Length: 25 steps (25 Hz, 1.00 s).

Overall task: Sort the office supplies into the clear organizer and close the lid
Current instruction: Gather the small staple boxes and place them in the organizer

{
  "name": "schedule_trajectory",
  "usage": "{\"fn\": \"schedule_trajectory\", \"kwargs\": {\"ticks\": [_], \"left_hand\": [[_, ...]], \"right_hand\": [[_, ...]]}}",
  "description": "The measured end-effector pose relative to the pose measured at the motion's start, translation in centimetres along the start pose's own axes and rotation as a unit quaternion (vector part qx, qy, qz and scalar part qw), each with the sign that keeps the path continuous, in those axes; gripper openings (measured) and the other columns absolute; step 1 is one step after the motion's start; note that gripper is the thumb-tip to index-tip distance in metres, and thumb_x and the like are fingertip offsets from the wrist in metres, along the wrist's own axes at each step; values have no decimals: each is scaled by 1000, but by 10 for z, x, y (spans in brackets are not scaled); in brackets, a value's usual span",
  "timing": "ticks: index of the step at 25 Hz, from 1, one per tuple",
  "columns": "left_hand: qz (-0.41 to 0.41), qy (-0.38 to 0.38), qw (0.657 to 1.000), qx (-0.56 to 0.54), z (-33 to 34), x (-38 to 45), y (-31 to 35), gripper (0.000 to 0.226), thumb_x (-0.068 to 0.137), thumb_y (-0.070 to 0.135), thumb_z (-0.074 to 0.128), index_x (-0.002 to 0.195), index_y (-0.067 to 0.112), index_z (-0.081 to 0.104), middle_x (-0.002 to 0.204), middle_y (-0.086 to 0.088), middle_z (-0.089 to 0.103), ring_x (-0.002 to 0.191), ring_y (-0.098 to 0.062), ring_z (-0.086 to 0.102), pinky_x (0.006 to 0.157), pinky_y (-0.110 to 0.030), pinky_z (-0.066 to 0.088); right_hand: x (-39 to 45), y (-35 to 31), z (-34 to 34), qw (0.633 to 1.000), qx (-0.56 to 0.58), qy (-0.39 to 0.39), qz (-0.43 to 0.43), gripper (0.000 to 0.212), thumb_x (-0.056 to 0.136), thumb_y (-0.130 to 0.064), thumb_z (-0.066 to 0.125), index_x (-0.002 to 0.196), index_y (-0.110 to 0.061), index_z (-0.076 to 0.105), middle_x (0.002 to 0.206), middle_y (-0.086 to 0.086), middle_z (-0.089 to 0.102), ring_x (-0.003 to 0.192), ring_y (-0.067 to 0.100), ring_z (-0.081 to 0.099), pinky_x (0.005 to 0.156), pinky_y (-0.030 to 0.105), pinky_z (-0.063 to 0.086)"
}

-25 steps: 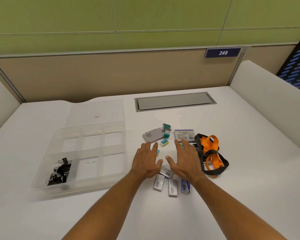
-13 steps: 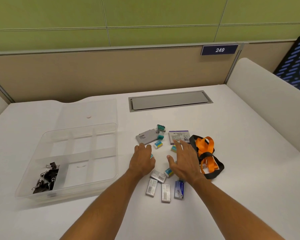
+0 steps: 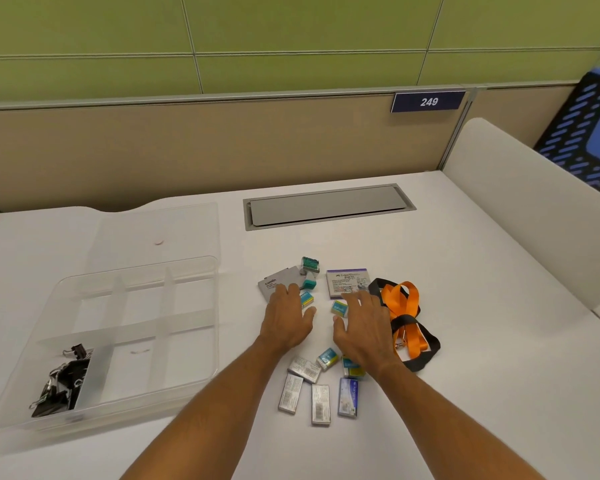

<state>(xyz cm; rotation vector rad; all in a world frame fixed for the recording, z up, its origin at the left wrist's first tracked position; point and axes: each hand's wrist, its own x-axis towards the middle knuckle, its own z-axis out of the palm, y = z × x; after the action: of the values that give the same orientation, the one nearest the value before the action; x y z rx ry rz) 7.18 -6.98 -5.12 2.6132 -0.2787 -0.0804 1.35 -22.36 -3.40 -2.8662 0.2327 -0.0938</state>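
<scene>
The clear organizer [image 3: 201, 344] lies open at the left, with black binder clips [image 3: 61, 382] in its near-left compartment. Its clear lid [image 3: 160, 233] rests flat behind it. My left hand [image 3: 286, 320] hovers palm down over the grey Camlin box [image 3: 274, 282] and a small teal eraser [image 3: 307, 299]. My right hand [image 3: 364, 327] is spread beside another teal eraser [image 3: 339, 308], just below a white and purple box [image 3: 347, 282]. Several small staple boxes [image 3: 321, 403] lie near my wrists. Both hands hold nothing.
An orange and black lanyard [image 3: 407, 317] is bunched to the right of my right hand. A grey cable hatch [image 3: 326, 206] is set into the white desk behind the supplies. Padded dividers stand at the back and right.
Both hands have slid forward, away from the staple boxes and up to the erasers and flat boxes. The view has shifted, so the organizer sits further left.
</scene>
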Motion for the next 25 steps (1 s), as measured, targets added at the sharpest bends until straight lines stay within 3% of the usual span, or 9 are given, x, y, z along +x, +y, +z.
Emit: {"fn": "schedule_trajectory", "kwargs": {"ticks": [5, 10, 15, 20, 23, 25], "left_hand": [[-25, -21, 999, 34, 7, 4, 0, 40, 93, 41, 48, 121, 12, 47, 120, -11, 51, 108, -24, 51, 92, -35, 47], [-31, -29, 999, 19, -5, -2, -13, 42, 79, 49, 58, 104, 15, 52, 104, -5, 57, 90, -17, 52, 72, -26, 43], [-18, -24, 1000, -1, -20, -9, -18, 34, 72, 43, 65, 90, 21, 46, 109, -8, 64, 91, -23, 60, 67, -30, 52], [9, -13, 1000, -11, -30, -17, -12, 29, 78, 34, 62, 94, 22, 41, 103, -9, 65, 80, -24, 58, 72, -36, 53], [26, -13, 999, -25, -31, -23, -9, 30, 81, 29, 59, 109, 22, 50, 125, -12, 59, 104, -30, 57, 83, -37, 52], [38, -15, 999, -25, -30, -28, -9, 28, 82, 28, 58, 110, 21, 58, 131, -11, 57, 120, -32, 51, 89, -38, 51]], "right_hand": [[9, 0, 3, 999, -29, -17, -5, 44, 92, -36, 48, 134, -22, 46, 139, 0, 50, 127, 18, 42, 101, 35, 36], [19, -6, 1, 999, -25, -40, 0, 47, 94, -31, 53, 139, -21, 42, 143, 5, 49, 131, 23, 42, 104, 38, 37], [18, -9, -8, 995, 95, -29, 6, 50, 94, -29, 54, 141, -19, 43, 141, 8, 52, 128, 24, 48, 104, 37, 44], [7, -4, -19, 980, 199, 2, 11, 36, 94, -22, 47, 129, -14, 52, 126, 11, 53, 122, 26, 48, 94, 38, 50], [3, 3, -22, 972, 233, 17, 30, 15, 96, -17, 42, 103, -10, 54, 105, 11, 58, 99, 23, 55, 72, 27, 44], [-2, 7, -23, 971, 234, 6, 43, 14, 98, -19, 41, 98, -9, 51, 107, 8, 61, 89, 21, 57, 67, 26, 45]]}}
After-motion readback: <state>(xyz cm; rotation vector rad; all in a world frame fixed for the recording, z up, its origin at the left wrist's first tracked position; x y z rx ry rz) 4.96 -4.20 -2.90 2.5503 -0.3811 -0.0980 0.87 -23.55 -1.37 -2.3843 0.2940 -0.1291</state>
